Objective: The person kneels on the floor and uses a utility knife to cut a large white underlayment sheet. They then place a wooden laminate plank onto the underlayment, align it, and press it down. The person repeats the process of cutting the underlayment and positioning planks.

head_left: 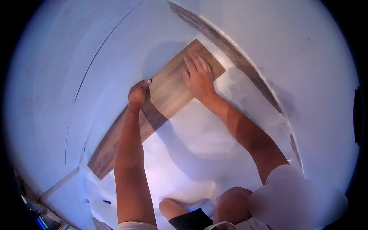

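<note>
I have both arms stretched out over a wood-look plank, which lies aslant on a smooth white floor, its near end toward my lower left and its far end up toward the right. My left grip is at the plank's left long edge, roughly midway along, with the fingers curled in and the thumb pointing over the edge; there is a small dark spot by the thumb tip, and I cannot tell whether the fingers clamp the edge or close on something small. My right grip is unclosed, its slightly spread fingers laid over the plank's top face near the far end, a little blurred. My left forearm crosses above the nearer half of the plank, while my right forearm comes in from the lower right, a white sleeve at its elbow. A shadow falls across the plank's middle and spreads over the floor beside it. Past the far end, apart from the plank, a darker brown strip runs in a curve along the foot of a pale wall. Below me I see my bare knee and black shorts; a small dark piece shows at the lower left.
</note>
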A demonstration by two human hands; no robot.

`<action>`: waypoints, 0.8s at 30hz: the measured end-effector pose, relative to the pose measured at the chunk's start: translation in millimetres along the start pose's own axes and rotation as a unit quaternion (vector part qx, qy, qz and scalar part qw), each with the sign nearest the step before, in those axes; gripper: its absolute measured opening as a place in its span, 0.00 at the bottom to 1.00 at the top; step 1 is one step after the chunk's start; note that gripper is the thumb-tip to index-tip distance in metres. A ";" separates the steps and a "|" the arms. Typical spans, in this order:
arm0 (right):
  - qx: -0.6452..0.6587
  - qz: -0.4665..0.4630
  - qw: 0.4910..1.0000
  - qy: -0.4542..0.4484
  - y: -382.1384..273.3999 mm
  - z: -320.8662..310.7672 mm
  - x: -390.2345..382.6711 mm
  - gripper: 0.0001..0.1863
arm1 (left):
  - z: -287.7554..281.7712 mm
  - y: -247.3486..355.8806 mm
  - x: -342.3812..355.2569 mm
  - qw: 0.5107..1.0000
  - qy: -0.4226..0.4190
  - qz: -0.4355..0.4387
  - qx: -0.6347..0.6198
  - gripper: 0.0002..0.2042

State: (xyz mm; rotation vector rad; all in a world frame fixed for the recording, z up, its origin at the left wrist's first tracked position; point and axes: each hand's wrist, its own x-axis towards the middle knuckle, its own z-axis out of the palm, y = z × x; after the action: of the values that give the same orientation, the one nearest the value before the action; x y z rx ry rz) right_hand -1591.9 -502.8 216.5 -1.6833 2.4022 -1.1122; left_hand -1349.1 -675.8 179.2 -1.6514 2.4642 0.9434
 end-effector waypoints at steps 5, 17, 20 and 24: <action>-0.114 0.013 0.988 -0.105 64.8 -40.7 -93.6 0.34 | 6.5 0.0 20.0 0.996 -0.042 0.008 -0.076 0.29; -0.140 -0.003 0.981 -0.135 90.8 -24.7 -131.9 0.37 | -11.1 -19.7 37.4 0.975 -0.046 -0.089 -0.200 0.24; -0.170 -0.015 0.974 -0.146 91.1 -33.0 -132.0 0.37 | -25.0 10.8 28.2 0.991 -0.011 -0.055 -0.122 0.26; -0.155 -0.028 0.976 -0.148 88.1 -44.5 -141.1 0.38 | -31.9 -1.2 36.2 0.997 0.003 -0.003 -0.082 0.29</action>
State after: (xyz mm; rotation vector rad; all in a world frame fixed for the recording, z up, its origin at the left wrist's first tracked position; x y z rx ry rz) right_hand -1621.5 -347.3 148.6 -1.8537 2.4380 -0.4586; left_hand -1354.4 -721.9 192.2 -1.7078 2.4436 1.1718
